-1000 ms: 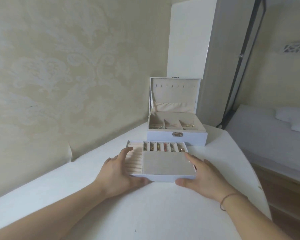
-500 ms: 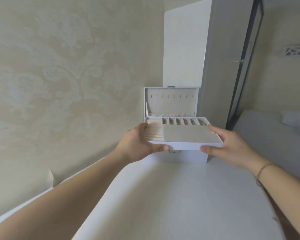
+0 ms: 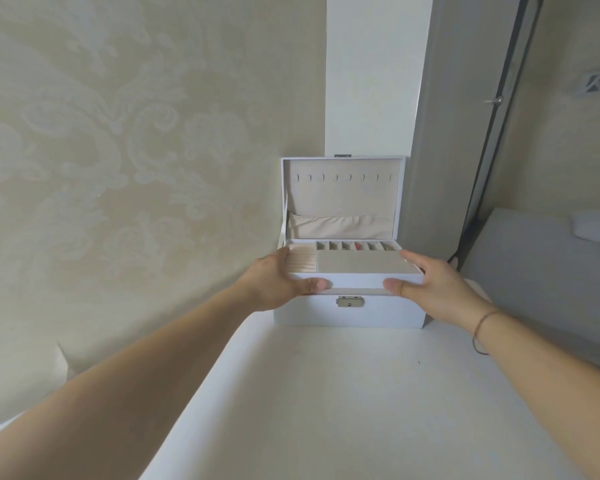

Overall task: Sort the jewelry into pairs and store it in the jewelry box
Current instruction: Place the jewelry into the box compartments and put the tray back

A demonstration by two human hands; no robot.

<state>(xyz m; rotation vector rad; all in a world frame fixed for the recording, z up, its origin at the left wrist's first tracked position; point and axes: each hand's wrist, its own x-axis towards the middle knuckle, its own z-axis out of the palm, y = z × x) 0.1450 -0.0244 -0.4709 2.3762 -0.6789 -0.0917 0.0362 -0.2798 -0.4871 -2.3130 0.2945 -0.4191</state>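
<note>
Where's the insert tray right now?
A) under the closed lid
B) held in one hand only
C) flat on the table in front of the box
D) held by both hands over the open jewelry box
D: the left hand and right hand grip opposite ends of the insert tray above the open jewelry box, its lid upright.

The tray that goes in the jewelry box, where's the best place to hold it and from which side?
Hold the tray by its two short ends, one hand from each side, as the left hand and right hand do now: thumbs on the front wall, fingers along the ends. It is wide, shallow and open-topped with filled slots, so a level two-ended hold suits lowering it into the box.
</note>
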